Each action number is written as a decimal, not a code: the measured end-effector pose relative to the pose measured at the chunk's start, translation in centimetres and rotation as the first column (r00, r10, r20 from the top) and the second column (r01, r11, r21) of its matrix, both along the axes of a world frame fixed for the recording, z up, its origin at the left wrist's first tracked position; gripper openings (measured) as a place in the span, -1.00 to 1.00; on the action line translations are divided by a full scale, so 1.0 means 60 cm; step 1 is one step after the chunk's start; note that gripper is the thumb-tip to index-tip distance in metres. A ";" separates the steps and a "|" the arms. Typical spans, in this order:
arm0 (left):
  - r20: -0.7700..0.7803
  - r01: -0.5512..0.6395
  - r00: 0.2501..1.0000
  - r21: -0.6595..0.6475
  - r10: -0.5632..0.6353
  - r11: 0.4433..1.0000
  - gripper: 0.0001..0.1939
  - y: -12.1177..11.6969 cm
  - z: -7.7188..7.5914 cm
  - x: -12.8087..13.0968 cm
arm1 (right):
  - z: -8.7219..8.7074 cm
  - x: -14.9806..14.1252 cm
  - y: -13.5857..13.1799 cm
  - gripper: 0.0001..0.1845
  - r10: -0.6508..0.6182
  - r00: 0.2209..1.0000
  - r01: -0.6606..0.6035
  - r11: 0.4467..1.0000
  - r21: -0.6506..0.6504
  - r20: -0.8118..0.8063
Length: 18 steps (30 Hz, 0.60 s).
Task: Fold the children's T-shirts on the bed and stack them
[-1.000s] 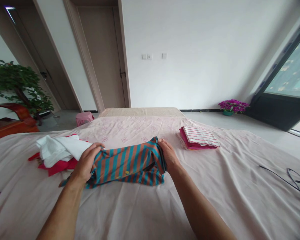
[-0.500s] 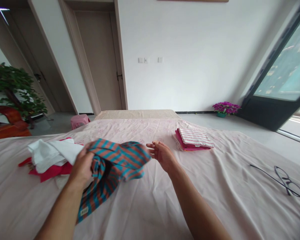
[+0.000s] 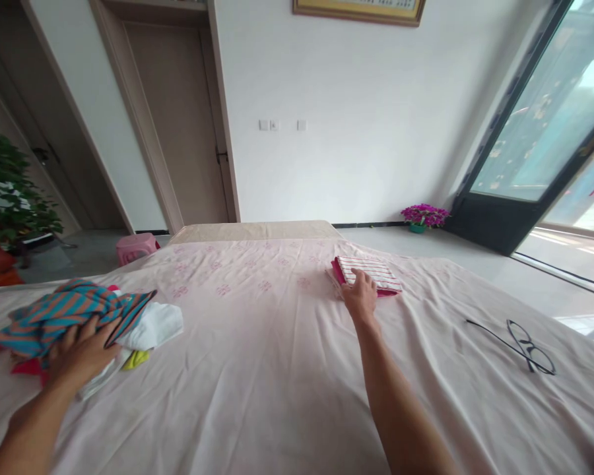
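Observation:
A shirt with blue and brown stripes (image 3: 69,309) lies crumpled over a loose pile of clothes at the left of the bed. My left hand (image 3: 82,353) rests against its near side, fingers spread on the cloth. White cloth (image 3: 156,326) sticks out beneath it, with red (image 3: 27,369) and yellow (image 3: 136,359) pieces at the edges. On the right, my right hand (image 3: 361,293) is at the near edge of a folded stack of clothes (image 3: 376,272), fingers apart. A white piece with red stripes tops that stack, with red cloth below.
Black-framed eyeglasses (image 3: 525,346) lie unfolded on the pale pink sheet (image 3: 257,369) at the right. A pink stool (image 3: 137,247) stands beyond the bed's left side. Purple flowers (image 3: 424,214) in a green pot stand by the wall near a glass door.
My left hand has carried the striped shirt leftward onto the pile. The right hand let go of the shirt and has moved right to the folded stack. The view has turned slightly right.

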<state>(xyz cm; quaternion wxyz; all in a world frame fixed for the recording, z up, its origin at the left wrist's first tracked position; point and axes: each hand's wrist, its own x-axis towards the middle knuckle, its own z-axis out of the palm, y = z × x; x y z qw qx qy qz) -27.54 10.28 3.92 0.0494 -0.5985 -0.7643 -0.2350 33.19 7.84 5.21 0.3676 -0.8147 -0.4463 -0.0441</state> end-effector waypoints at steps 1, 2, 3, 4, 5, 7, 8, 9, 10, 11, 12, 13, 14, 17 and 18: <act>-0.048 -0.015 0.999 -0.018 0.014 1.000 -0.72 0.001 -0.006 0.003 | 0.001 0.018 0.003 -0.38 -0.029 0.997 0.032 0.999 -0.032 0.064; -0.059 -0.020 0.998 -0.005 0.020 1.000 -0.72 0.000 -0.006 0.007 | 0.002 0.034 0.005 -0.39 -0.033 0.992 0.042 0.997 -0.072 0.122; -0.052 -0.028 0.998 0.029 0.029 0.999 -0.70 -0.003 0.000 0.014 | 0.004 0.048 0.007 -0.41 -0.014 0.985 0.035 0.992 -0.118 0.170; -0.036 -0.035 0.999 0.083 0.038 0.996 -0.68 -0.009 0.010 0.025 | 0.005 0.059 0.009 -0.46 0.023 0.978 0.012 0.986 -0.166 0.207; -0.015 -0.032 0.999 0.152 0.035 0.988 -0.66 -0.016 0.022 0.040 | 0.005 0.069 0.010 -0.51 0.071 0.969 -0.021 0.978 -0.210 0.237; 0.037 0.019 0.999 0.281 -0.031 0.960 -0.64 -0.032 0.043 0.083 | 0.005 0.084 0.009 -0.60 0.185 0.939 -0.105 0.957 -0.271 0.290; 0.082 0.065 0.992 0.322 -0.097 0.944 -0.64 -0.040 0.049 0.109 | 0.005 0.090 0.007 -0.61 0.237 0.919 -0.145 0.945 -0.292 0.314; 0.138 0.110 0.977 0.336 -0.165 0.935 -0.64 -0.048 0.051 0.136 | 0.005 0.097 0.004 -0.62 0.281 0.900 -0.178 0.935 -0.308 0.334; 0.197 0.146 0.955 0.332 -0.220 0.932 -0.65 -0.054 0.049 0.163 | 0.005 0.104 0.002 -0.61 0.320 0.880 -0.207 0.924 -0.323 0.350; 0.257 0.177 0.929 0.321 -0.266 0.930 -0.65 -0.060 0.043 0.189 | 0.007 0.112 -0.001 -0.60 0.360 0.860 -0.237 0.910 -0.340 0.362; 0.317 0.209 0.899 0.296 -0.303 0.932 -0.66 -0.064 0.034 0.213 | 0.010 0.120 -0.004 -0.60 0.397 0.842 -0.264 0.894 -0.362 0.366; 0.375 0.242 0.865 0.269 -0.333 0.932 -0.66 -0.068 0.024 0.234 | 0.015 0.129 -0.005 -0.60 0.422 0.829 -0.280 0.881 -0.381 0.366; 0.432 0.278 0.826 0.246 -0.362 0.928 -0.66 -0.071 0.013 0.254 | 0.022 0.136 -0.006 -0.61 0.431 0.825 -0.283 0.875 -0.394 0.365; 0.593 0.389 0.680 0.207 -0.431 0.898 -0.68 -0.083 -0.011 0.304 | 0.056 0.137 -0.006 -0.68 0.342 0.875 -0.242 0.922 -0.304 0.342; 0.647 0.417 0.621 0.206 -0.443 0.885 -0.69 -0.088 -0.015 0.319 | 0.069 0.126 -0.007 -0.70 0.299 0.902 -0.236 0.946 -0.224 0.310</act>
